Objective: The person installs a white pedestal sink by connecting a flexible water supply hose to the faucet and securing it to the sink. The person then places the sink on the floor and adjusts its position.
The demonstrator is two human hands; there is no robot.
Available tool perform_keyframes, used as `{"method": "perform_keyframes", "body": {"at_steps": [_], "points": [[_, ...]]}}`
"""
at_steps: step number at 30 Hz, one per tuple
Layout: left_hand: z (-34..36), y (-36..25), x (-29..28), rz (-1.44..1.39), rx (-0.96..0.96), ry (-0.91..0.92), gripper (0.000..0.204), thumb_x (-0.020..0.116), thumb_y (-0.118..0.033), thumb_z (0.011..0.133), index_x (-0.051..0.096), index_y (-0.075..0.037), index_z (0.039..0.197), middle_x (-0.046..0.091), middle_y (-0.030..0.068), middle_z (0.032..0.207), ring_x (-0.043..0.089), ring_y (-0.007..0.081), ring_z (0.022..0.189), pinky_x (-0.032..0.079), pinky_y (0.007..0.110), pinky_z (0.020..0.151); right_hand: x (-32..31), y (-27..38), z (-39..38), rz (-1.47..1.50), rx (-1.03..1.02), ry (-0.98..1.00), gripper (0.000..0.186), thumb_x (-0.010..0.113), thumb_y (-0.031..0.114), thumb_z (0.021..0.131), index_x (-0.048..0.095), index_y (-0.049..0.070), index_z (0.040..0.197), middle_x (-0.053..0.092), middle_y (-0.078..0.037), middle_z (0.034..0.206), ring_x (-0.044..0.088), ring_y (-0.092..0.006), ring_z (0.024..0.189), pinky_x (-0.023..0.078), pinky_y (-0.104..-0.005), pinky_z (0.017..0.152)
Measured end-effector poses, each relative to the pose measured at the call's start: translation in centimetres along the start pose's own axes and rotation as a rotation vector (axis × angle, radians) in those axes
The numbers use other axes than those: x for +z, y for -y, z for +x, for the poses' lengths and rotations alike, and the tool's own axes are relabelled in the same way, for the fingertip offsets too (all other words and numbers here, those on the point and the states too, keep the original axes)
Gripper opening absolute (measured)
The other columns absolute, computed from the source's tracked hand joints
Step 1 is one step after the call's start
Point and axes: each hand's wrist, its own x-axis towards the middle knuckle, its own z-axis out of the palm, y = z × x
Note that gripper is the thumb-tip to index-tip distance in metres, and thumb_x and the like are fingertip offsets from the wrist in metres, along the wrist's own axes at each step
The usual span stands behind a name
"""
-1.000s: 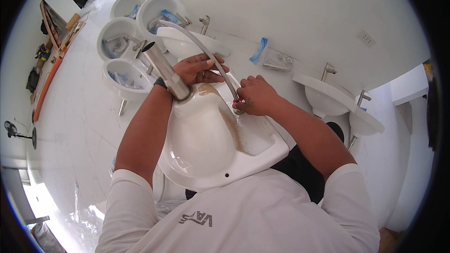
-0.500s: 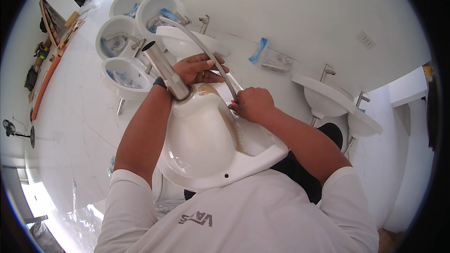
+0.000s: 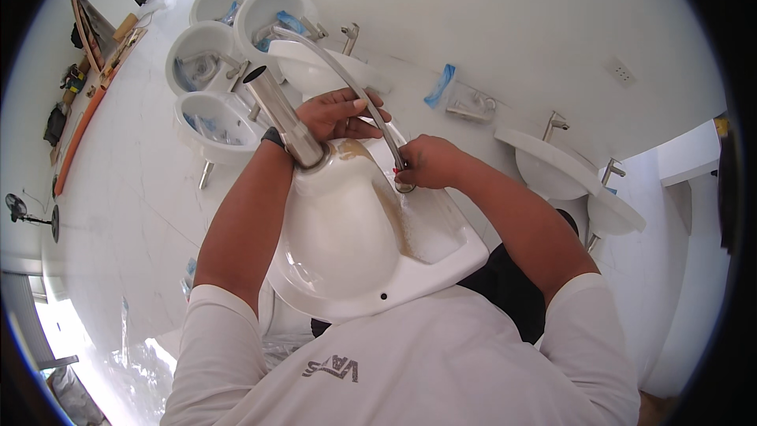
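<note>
An upturned white washbasin (image 3: 339, 229) rests against my shirt and lap. From its underside a shiny metal drain pipe (image 3: 280, 118) sticks up, beside my left wrist. A grey flexible hose (image 3: 335, 67) curves up out of the basin's hollow, its free end at the upper left. My left hand (image 3: 339, 114) holds the hose loosely partway along, thumb on it and fingers behind. Near the hose's lower end, my right hand (image 3: 430, 162) pinches it just above a round metal fitting (image 3: 404, 187); a small red spot shows there. Brown stains mark the basin's underside.
Several white basins (image 3: 197, 55) with taps and bagged parts stand at the upper left. Two more basins (image 3: 544, 162) with taps are at the right by the wall. A blue wrapper (image 3: 440, 85) and bagged fittings (image 3: 471, 105) lie on the floor. A fan (image 3: 31, 217) stands far left.
My right hand has turned and shifted slightly right and up, uncovering the metal fitting under it. My left hand stays about the hose. The view has shifted slightly.
</note>
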Motion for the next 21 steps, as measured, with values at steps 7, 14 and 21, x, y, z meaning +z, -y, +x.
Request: {"method": "perform_keyframes", "body": {"at_steps": [7, 14, 21], "points": [[-0.1, -0.1, 0.0, 0.007, 0.001, 0.015, 0.039, 0.053, -0.028, 0.108, 0.053, -0.004, 0.138, 0.065, 0.0178, 0.132, 0.071, 0.0250, 0.112, 0.053, 0.041, 0.110, 1.4, 2.4, -1.5, -0.122, 0.171, -0.161, 0.030, 0.075, 0.038, 0.090, 0.078, 0.009, 0.099, 0.075, -0.015, 0.093, 0.074, -0.0317, 0.090, 0.059, -0.0423, 0.080], [-0.2, -0.1, 0.3, 0.016, -0.005, -0.008, 0.039, 0.053, -0.027, 0.108, 0.052, -0.004, 0.139, 0.065, 0.0173, 0.132, 0.070, 0.0245, 0.113, 0.052, 0.041, 0.111, 2.3, 2.9, -2.0, -0.170, 0.228, -0.199, 0.033, 0.071, 0.042, 0.093, 0.080, 0.010, 0.096, 0.075, -0.013, 0.088, 0.075, -0.0309, 0.083, 0.059, -0.0427, 0.075], [-0.1, -0.2, 0.3, 0.000, 0.002, 0.003, 0.038, 0.055, -0.025, 0.107, 0.054, -0.002, 0.137, 0.067, 0.0175, 0.129, 0.071, 0.0260, 0.111, 0.055, 0.038, 0.107, 4.0, 3.4, -1.9, -0.137, 0.276, -0.320, 0.032, 0.072, 0.044, 0.092, 0.080, 0.012, 0.093, 0.075, -0.013, 0.081, 0.074, -0.0325, 0.079, 0.058, -0.0444, 0.073]]}}
